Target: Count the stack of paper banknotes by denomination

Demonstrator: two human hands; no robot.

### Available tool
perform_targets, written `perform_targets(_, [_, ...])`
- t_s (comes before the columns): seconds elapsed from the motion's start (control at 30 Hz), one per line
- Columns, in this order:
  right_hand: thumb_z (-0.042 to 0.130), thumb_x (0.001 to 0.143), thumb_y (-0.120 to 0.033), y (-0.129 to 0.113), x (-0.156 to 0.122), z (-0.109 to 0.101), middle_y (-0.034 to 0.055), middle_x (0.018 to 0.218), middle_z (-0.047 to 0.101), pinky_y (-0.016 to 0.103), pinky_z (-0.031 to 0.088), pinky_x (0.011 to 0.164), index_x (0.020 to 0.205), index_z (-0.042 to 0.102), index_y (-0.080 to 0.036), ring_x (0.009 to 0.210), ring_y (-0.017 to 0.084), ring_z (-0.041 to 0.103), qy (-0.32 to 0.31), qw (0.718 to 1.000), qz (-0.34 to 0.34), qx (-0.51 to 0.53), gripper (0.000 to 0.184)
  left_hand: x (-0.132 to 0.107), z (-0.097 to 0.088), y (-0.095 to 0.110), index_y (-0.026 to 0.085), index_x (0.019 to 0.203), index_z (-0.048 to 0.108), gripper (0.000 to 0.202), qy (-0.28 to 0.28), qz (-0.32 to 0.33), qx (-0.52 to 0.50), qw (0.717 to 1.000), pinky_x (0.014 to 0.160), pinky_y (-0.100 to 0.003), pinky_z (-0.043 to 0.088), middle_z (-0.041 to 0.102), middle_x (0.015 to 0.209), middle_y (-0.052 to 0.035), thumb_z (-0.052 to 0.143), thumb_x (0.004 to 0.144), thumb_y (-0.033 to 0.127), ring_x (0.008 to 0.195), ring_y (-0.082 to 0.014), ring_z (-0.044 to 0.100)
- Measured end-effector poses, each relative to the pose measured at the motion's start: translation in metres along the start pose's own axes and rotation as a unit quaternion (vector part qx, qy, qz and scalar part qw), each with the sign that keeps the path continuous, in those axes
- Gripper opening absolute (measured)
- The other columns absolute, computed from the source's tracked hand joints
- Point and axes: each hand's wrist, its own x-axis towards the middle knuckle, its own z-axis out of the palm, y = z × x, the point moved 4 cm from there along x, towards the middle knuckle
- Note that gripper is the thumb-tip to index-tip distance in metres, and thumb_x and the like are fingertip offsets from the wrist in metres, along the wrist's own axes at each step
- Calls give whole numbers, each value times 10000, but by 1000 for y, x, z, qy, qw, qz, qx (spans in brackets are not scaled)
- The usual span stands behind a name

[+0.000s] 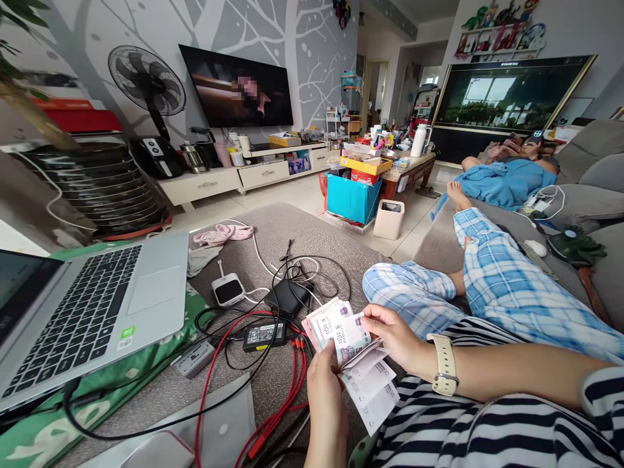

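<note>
A fanned stack of banknotes [341,335] is held low in the middle of the view, over my lap. My left hand [324,390] grips the stack from below, its thumb pressed on the notes. My right hand [397,338], with a cream watch on its wrist, pinches the top notes from the right side. More notes [373,390] lie folded down beneath the fan. My legs in blue plaid trousers [487,279] stretch out to the right on the grey sofa.
An open laptop [88,305] sits at the left on a green cushion. Tangled black and red cables, a power brick [263,335] and a white charger [227,290] lie ahead. Another person lies on the sofa at far right [507,179]. A fan, TV and cluttered table stand beyond.
</note>
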Motion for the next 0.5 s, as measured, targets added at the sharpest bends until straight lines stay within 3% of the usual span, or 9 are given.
perform_targets(0.33, [592, 786, -426, -1, -1, 0, -46, 614, 400, 226, 266, 523, 692, 477, -177, 566, 92, 359, 3, 1000, -1, -2, 290, 3, -2, -3, 64, 1033, 625, 399, -3, -4, 10, 1000, 658, -308, 502, 685, 705, -71, 623, 718, 308, 638, -200, 650])
perform_targets(0.5, [587, 784, -453, -2, -2, 1, -45, 604, 395, 226, 262, 518, 674, 474, -177, 560, 93, 355, 6, 1000, 0, -7, 318, 1, -1, -2, 71, 1038, 625, 396, -3, -2, 11, 1000, 636, -296, 490, 675, 681, -57, 622, 712, 298, 626, -192, 642])
